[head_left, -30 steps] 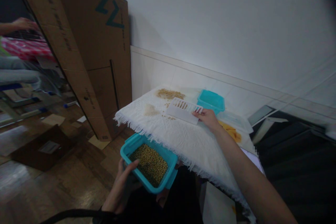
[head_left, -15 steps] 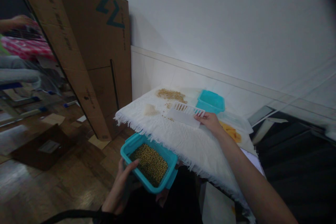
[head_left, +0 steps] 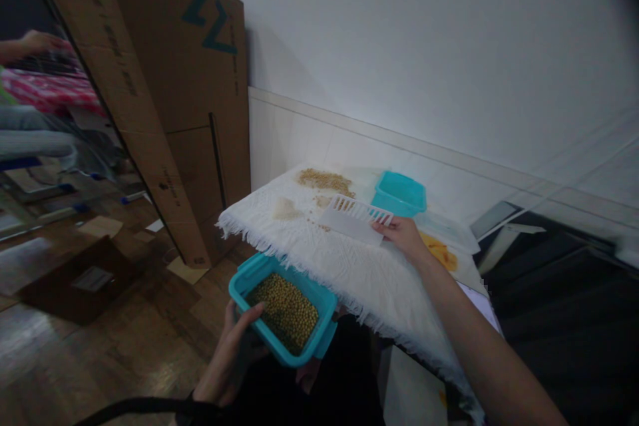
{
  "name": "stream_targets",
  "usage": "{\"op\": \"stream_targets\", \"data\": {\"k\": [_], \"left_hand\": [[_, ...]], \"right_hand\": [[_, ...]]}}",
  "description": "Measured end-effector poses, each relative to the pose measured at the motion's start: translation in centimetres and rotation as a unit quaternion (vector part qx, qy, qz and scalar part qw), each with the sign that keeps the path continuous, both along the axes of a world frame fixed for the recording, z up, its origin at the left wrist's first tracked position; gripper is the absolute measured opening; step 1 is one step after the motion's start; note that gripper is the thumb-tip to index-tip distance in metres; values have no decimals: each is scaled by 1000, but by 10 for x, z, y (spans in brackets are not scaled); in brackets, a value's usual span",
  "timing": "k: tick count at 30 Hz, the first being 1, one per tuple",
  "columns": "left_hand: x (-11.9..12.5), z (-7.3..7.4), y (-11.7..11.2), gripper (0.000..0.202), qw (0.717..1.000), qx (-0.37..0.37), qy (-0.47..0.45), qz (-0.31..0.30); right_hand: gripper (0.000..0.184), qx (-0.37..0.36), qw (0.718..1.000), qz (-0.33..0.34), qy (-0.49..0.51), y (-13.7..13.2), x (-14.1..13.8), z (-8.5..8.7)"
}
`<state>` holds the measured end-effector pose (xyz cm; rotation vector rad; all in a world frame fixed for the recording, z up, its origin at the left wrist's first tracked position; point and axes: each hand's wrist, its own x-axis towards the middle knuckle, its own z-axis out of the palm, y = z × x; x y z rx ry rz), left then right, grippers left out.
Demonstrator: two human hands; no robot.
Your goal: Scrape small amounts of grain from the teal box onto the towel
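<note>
My left hand [head_left: 234, 346] grips a teal plastic box [head_left: 319, 339] filled with yellow beans [head_left: 284, 311], held just below the fringed near edge of a white towel [head_left: 344, 266] that covers a small table. My right hand [head_left: 405, 237] is closed on the end of a white comb-like scraper [head_left: 353, 218] that lies on the towel. Beyond the scraper sit a heap of beans [head_left: 324, 180], a few loose beans and a small pale pile [head_left: 285, 209].
A second teal box [head_left: 401, 193] and a clear lid over something orange [head_left: 442, 249] rest at the towel's far right. Large cardboard sheets [head_left: 170, 80] lean against the wall on the left. Another person's hand [head_left: 34, 42] shows at far left. Dark shapes lie to the right.
The scraper and my right hand have slid slightly toward me and to the right across the towel. The left hand and its box stay put.
</note>
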<state>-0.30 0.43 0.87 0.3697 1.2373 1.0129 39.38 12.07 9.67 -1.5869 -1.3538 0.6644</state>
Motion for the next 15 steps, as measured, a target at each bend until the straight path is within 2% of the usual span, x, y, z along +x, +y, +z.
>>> {"op": "stream_targets", "data": {"k": [4, 11, 15], "left_hand": [[1, -2, 1, 70, 1000, -2, -4, 2], [1, 3, 1, 73, 1000, -5, -3, 1], [2, 7, -2, 68, 1000, -1, -8, 7]], "right_hand": [[69, 23, 999, -9, -25, -3, -3, 4], [61, 33, 997, 17, -68, -14, -9, 9], [55, 55, 991, -8, -122, -26, -16, 8]]}}
